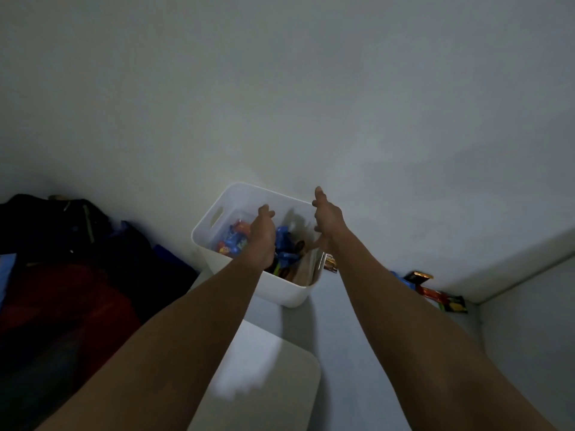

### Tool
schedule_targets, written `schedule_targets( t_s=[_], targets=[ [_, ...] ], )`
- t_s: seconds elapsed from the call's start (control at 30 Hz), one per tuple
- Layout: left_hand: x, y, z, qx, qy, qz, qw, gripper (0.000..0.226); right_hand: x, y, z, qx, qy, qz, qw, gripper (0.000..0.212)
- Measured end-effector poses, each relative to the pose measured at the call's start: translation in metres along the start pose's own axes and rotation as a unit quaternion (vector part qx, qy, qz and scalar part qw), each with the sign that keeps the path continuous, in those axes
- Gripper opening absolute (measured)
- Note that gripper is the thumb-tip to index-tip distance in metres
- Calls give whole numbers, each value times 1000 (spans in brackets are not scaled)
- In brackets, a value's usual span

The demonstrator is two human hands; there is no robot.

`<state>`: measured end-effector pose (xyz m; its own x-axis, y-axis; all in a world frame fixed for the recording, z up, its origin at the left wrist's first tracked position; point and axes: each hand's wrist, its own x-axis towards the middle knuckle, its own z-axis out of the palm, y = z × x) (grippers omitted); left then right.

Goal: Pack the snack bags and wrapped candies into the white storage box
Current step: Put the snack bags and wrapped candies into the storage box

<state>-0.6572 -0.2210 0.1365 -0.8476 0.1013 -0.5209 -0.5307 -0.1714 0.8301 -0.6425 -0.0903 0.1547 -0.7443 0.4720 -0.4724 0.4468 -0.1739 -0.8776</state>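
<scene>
The white storage box (217,225) stands against the wall, holding several blue and orange snack bags (235,239) and candies. My left hand (263,236) reaches into the box over the bags; whether it holds anything is hidden by the hand itself. My right hand (328,222) hovers above the box's right rim with fingers spread and nothing in it. A small brown packet (330,262) lies just right of the box. More wrapped snacks (435,292) lie farther right along the wall.
A dark pile of clothes or bags (71,269) fills the left side. A white flat lid or board (264,371) lies in front of the box. The pale wall rises behind everything, and a white ledge (513,262) runs at the right.
</scene>
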Motion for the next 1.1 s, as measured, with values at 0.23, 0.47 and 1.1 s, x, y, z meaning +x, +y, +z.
schedule_targets(
  t_s=[0.23, 0.47, 1.1],
  targets=[
    [-12, -5, 39, 173, 29, 139, 975, 30, -4, 0, -50, 59, 44, -46, 996, 34],
    [-35, -44, 112, 360, -12, 383, 851, 18, 7, 49, -149, 12, 124, -52, 991, 28],
    [65, -232, 160, 663, -17, 214, 717, 98, 67, 245, -340, -346, 231, -122, 901, 89]
  ],
)
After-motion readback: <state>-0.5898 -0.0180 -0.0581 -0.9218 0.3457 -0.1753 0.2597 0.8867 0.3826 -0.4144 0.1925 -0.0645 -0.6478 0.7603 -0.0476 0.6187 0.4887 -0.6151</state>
